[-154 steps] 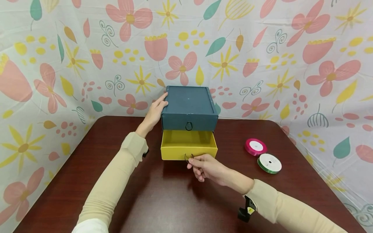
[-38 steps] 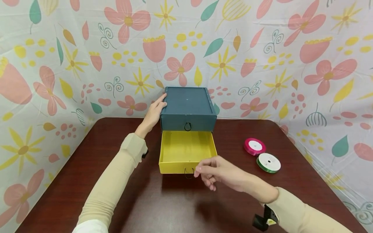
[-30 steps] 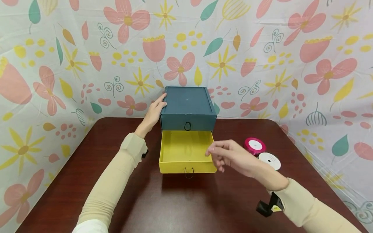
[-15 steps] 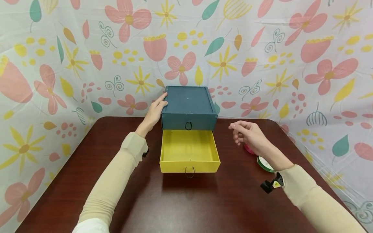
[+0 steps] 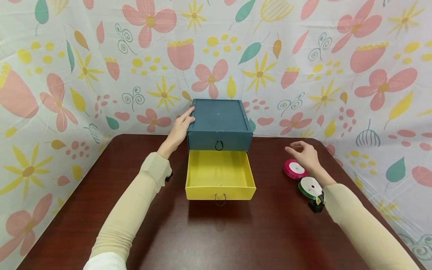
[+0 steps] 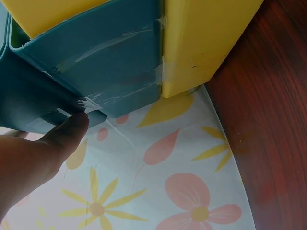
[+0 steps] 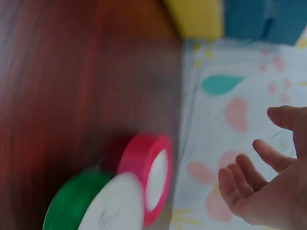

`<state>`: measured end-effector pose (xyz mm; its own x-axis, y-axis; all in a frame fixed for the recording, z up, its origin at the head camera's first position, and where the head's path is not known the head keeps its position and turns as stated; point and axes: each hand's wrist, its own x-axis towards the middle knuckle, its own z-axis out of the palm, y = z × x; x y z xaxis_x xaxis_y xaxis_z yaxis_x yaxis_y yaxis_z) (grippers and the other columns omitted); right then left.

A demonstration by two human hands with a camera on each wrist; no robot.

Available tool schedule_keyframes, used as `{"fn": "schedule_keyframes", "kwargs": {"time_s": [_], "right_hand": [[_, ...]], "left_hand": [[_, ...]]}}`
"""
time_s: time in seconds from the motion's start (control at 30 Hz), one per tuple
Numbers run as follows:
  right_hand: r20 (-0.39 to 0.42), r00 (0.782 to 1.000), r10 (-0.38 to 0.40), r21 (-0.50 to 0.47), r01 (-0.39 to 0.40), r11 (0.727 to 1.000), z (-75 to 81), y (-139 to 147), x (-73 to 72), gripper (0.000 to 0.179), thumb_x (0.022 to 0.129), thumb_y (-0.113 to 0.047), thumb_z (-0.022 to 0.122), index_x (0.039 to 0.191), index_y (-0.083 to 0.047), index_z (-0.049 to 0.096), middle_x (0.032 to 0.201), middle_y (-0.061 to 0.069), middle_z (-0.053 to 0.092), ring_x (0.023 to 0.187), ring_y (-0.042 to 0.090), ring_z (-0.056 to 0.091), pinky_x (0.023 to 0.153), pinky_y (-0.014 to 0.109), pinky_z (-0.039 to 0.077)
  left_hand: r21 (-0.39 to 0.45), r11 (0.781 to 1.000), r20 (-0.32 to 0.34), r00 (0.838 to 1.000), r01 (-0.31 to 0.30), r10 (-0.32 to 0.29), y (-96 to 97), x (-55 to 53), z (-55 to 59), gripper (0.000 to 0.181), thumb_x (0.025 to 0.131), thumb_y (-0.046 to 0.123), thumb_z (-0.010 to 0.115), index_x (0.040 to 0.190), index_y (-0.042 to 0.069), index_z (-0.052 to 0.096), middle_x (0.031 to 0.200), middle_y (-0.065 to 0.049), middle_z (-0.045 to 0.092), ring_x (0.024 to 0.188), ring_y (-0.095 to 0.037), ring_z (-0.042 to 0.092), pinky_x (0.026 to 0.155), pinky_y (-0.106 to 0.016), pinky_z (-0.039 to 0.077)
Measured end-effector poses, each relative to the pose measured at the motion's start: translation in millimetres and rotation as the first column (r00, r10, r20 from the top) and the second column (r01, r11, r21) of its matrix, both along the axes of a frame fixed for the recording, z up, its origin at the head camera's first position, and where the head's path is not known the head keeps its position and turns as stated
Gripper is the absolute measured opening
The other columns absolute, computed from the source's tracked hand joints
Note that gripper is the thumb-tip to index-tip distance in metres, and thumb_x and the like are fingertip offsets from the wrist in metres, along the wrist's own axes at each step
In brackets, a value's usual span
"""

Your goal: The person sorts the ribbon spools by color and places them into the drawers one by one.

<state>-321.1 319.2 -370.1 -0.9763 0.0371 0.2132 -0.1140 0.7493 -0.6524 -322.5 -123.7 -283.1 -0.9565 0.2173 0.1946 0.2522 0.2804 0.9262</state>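
Note:
A blue drawer box [image 5: 219, 116] stands on the table, its lower yellow drawer [image 5: 219, 193] pulled out and bare inside. My left hand [image 5: 179, 129] rests against the box's left side near the top; the left wrist view shows the thumb [image 6: 72, 132] on the blue wall. My right hand [image 5: 305, 155] hovers above a pink ribbon spool [image 5: 293, 170], holding nothing, fingers loosely bent and spread from the thumb. Beside that spool, under my right wrist, lies a green ribbon spool [image 5: 308, 187] with a white face. Both spools appear below the hand in the right wrist view.
The dark red-brown wooden table [image 5: 216, 236] extends around the box. Behind it hangs a white flowered cloth [image 5: 216, 45]. Black thread loops hang on the upper drawer's front [image 5: 202, 140] and on the yellow drawer's front.
My right hand has let go of the yellow drawer's loop and moved right to above the spools. The yellow drawer came further out earlier. My left hand stays on the box.

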Motion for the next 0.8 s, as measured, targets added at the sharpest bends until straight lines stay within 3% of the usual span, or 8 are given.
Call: {"fn": "schedule_keyframes", "kwargs": {"time_s": [0.1, 0.27, 0.37, 0.47, 0.8], "right_hand": [[0.008, 1.0, 0.008, 0.143, -0.009, 0.99, -14.5, 11.0, -7.3, 0.06, 0.093, -0.04, 0.059, 0.127, 0.009, 0.052, 0.125, 0.034, 0.055, 0.115, 0.049, 0.047, 0.094, 0.059, 0.039], [0.181, 0.983, 0.003, 0.308, -0.059, 0.95, -31.1, 23.8, -11.9, 0.082, 0.088, -0.048, 0.062, 0.14, 0.01, 0.037, 0.137, 0.04, 0.039, 0.12, 0.059, 0.033, 0.098, 0.073, 0.027], [0.276, 0.961, -0.019, 0.349, -0.082, 0.934, -34.7, 26.7, -13.2, 0.094, 0.084, -0.056, 0.063, 0.145, 0.007, 0.029, 0.139, 0.04, 0.034, 0.118, 0.061, 0.032, 0.092, 0.075, 0.03], [0.316, 0.948, -0.026, 0.362, -0.095, 0.927, -35.3, 27.3, -13.4, 0.098, 0.081, -0.058, 0.065, 0.146, 0.005, 0.027, 0.138, 0.04, 0.034, 0.116, 0.059, 0.035, 0.09, 0.074, 0.031], [0.288, 0.958, 0.009, 0.375, -0.121, 0.919, -39.5, 27.3, -9.9, 0.088, 0.082, -0.043, 0.07, 0.14, 0.013, 0.034, 0.13, 0.04, 0.044, 0.111, 0.053, 0.042, 0.091, 0.067, 0.041]], "left_hand": [[-0.002, 1.0, -0.008, 1.0, -0.002, 0.002, -0.5, -0.4, 0.4, 0.054, 0.103, 0.025, 0.034, 0.155, 0.019, 0.023, 0.162, -0.005, 0.018, 0.15, -0.025, 0.017, 0.121, -0.046, 0.02], [-0.003, 0.999, -0.016, 0.999, 0.032, -0.032, -1.1, 0.4, -1.5, 0.054, 0.104, 0.024, 0.033, 0.156, 0.017, 0.021, 0.163, -0.005, 0.014, 0.151, -0.026, 0.013, 0.122, -0.049, 0.016], [0.005, 0.999, -0.016, 0.999, 0.045, -0.044, -1.4, 0.0, -2.6, 0.053, 0.104, 0.025, 0.032, 0.156, 0.017, 0.02, 0.164, -0.003, 0.012, 0.151, -0.026, 0.012, 0.122, -0.05, 0.014], [0.007, 0.999, -0.025, 0.999, 0.038, -0.038, -1.2, -1.0, -2.8, 0.054, 0.104, 0.025, 0.033, 0.156, 0.017, 0.021, 0.164, -0.003, 0.013, 0.151, -0.025, 0.012, 0.122, -0.049, 0.015], [0.017, 0.999, -0.034, 0.998, 0.047, -0.047, -1.5, -1.1, -4.0, 0.053, 0.104, 0.024, 0.032, 0.156, 0.017, 0.02, 0.163, -0.004, 0.013, 0.151, -0.024, 0.012, 0.122, -0.047, 0.016]]}}
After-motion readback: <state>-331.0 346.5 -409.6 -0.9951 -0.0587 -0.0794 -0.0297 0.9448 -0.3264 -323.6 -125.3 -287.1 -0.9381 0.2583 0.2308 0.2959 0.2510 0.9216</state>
